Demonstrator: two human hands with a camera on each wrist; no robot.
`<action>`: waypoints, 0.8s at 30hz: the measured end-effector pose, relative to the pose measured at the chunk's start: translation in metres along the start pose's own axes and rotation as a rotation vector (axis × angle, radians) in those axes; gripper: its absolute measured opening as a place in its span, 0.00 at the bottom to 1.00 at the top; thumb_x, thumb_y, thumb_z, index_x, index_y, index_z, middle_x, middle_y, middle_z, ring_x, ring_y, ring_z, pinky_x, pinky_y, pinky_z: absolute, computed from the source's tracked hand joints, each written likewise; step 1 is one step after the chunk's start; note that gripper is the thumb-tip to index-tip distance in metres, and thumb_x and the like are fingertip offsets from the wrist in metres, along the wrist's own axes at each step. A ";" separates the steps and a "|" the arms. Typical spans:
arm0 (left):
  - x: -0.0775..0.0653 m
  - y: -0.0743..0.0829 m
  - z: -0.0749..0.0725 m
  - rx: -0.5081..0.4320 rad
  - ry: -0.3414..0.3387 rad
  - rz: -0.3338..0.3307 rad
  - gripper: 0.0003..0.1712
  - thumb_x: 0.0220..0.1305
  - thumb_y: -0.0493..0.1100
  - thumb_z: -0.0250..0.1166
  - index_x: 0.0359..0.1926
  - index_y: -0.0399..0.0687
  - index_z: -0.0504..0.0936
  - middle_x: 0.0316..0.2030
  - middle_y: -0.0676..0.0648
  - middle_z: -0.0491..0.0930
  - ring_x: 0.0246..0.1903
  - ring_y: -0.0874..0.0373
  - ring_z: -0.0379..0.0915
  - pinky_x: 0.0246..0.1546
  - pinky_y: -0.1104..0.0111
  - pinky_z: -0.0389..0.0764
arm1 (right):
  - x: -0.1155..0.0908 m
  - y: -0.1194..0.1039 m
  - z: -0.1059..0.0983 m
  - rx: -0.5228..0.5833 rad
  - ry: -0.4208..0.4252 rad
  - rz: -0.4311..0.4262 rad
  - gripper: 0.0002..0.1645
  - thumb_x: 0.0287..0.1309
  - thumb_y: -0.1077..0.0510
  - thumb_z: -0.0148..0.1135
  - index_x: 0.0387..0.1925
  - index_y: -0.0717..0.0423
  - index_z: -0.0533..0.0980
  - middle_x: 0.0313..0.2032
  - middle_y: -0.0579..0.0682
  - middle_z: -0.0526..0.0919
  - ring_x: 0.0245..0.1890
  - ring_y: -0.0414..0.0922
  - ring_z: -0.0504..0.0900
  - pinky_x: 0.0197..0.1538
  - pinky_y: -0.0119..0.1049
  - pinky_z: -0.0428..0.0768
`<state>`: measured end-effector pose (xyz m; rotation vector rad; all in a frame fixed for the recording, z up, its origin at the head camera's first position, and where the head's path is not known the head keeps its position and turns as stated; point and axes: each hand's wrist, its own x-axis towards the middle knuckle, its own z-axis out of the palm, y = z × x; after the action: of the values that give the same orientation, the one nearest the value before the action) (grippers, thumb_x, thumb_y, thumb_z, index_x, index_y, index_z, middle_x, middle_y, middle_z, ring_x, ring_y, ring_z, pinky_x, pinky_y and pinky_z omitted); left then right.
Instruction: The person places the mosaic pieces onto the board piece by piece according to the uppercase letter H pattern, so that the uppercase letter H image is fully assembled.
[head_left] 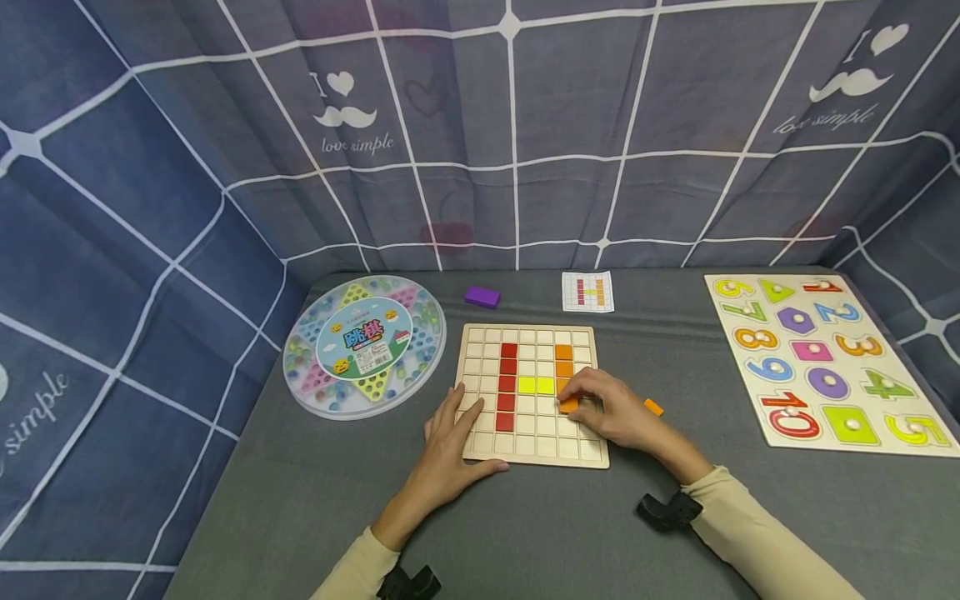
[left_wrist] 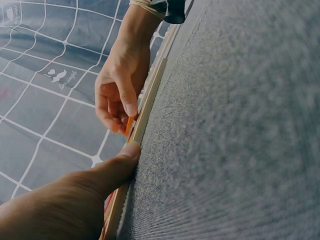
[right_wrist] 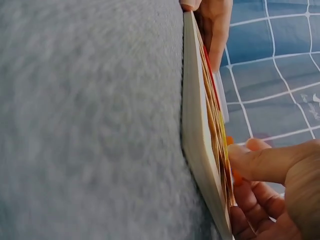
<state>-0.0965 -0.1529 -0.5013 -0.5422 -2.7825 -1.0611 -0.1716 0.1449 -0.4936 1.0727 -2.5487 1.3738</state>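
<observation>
A wooden grid board (head_left: 536,437) lies on the grey table, with a column of red square tiles (head_left: 507,383), a short yellow row (head_left: 536,385) and a column of orange tiles (head_left: 563,353). My right hand (head_left: 611,406) pinches an orange tile (head_left: 568,405) at the lower end of the orange column; its fingers partly cover the cells there. My left hand (head_left: 447,450) rests on the board's left side and lower-left corner, fingers spread. In the left wrist view, the left thumb (left_wrist: 131,150) touches the board's edge. Another orange tile (head_left: 653,407) lies beside the right wrist.
A small pattern card (head_left: 588,292) lies behind the board, and a purple block (head_left: 482,297) is to its left. A round Chinese checkers box (head_left: 365,347) stands at the left. A number and shape puzzle board (head_left: 832,362) lies at the right. A grid-patterned curtain (head_left: 465,100) hangs behind.
</observation>
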 end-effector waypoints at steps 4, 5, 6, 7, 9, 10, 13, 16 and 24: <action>0.000 0.000 0.000 0.000 -0.003 -0.002 0.55 0.43 0.57 0.79 0.69 0.40 0.67 0.74 0.33 0.51 0.74 0.36 0.43 0.63 0.41 0.51 | 0.002 -0.003 0.004 -0.012 -0.003 0.005 0.20 0.46 0.70 0.73 0.40 0.49 0.82 0.40 0.41 0.83 0.43 0.40 0.78 0.50 0.32 0.72; 0.000 0.000 0.000 0.000 -0.004 -0.002 0.55 0.43 0.57 0.79 0.69 0.40 0.67 0.74 0.33 0.51 0.74 0.36 0.42 0.63 0.41 0.51 | 0.002 -0.003 0.004 -0.019 -0.003 0.005 0.20 0.46 0.70 0.73 0.40 0.49 0.82 0.40 0.40 0.82 0.43 0.40 0.78 0.50 0.33 0.72; 0.000 0.000 0.000 0.002 -0.003 -0.001 0.55 0.43 0.57 0.79 0.69 0.40 0.67 0.74 0.33 0.51 0.74 0.35 0.42 0.63 0.41 0.51 | 0.002 -0.004 0.004 -0.022 -0.002 0.004 0.20 0.45 0.70 0.73 0.40 0.49 0.82 0.40 0.41 0.82 0.43 0.40 0.78 0.50 0.33 0.72; 0.000 0.000 0.000 0.001 -0.004 -0.001 0.55 0.43 0.57 0.79 0.69 0.40 0.67 0.74 0.33 0.51 0.74 0.35 0.42 0.63 0.41 0.51 | 0.002 -0.005 0.004 -0.026 -0.001 0.001 0.20 0.45 0.71 0.73 0.40 0.50 0.82 0.40 0.41 0.82 0.43 0.40 0.78 0.50 0.34 0.72; 0.000 -0.001 0.000 0.003 -0.003 0.000 0.55 0.43 0.57 0.79 0.69 0.40 0.67 0.74 0.33 0.51 0.74 0.35 0.42 0.63 0.41 0.51 | 0.003 -0.006 0.004 -0.037 -0.001 -0.009 0.19 0.45 0.70 0.73 0.40 0.50 0.82 0.41 0.41 0.82 0.44 0.39 0.77 0.49 0.35 0.72; 0.000 0.000 0.000 0.004 -0.003 0.000 0.55 0.43 0.57 0.79 0.69 0.40 0.67 0.74 0.33 0.51 0.74 0.35 0.42 0.63 0.41 0.51 | 0.002 -0.005 0.004 -0.042 -0.002 -0.014 0.19 0.45 0.70 0.73 0.40 0.50 0.82 0.41 0.41 0.82 0.44 0.39 0.77 0.49 0.35 0.72; 0.000 0.000 0.000 0.001 -0.005 -0.001 0.55 0.43 0.57 0.79 0.69 0.41 0.67 0.74 0.33 0.51 0.74 0.36 0.42 0.64 0.41 0.50 | 0.002 -0.004 0.004 -0.043 -0.006 -0.027 0.19 0.46 0.69 0.73 0.40 0.50 0.82 0.41 0.42 0.81 0.44 0.39 0.77 0.47 0.35 0.72; 0.000 0.001 0.000 0.000 -0.007 -0.003 0.55 0.44 0.57 0.79 0.70 0.41 0.67 0.74 0.34 0.51 0.75 0.36 0.42 0.64 0.40 0.50 | 0.001 -0.003 0.003 -0.041 -0.005 -0.032 0.17 0.48 0.68 0.73 0.40 0.51 0.82 0.41 0.42 0.82 0.44 0.39 0.77 0.48 0.34 0.72; 0.000 0.001 -0.001 -0.007 -0.009 -0.005 0.55 0.44 0.57 0.79 0.70 0.41 0.67 0.75 0.34 0.50 0.75 0.37 0.42 0.64 0.41 0.50 | -0.005 -0.003 -0.002 -0.100 0.018 -0.074 0.15 0.51 0.66 0.72 0.39 0.48 0.82 0.41 0.41 0.82 0.46 0.40 0.75 0.51 0.35 0.69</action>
<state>-0.0963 -0.1531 -0.5004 -0.5424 -2.7905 -1.0718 -0.1664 0.1478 -0.4921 1.1200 -2.5077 1.2193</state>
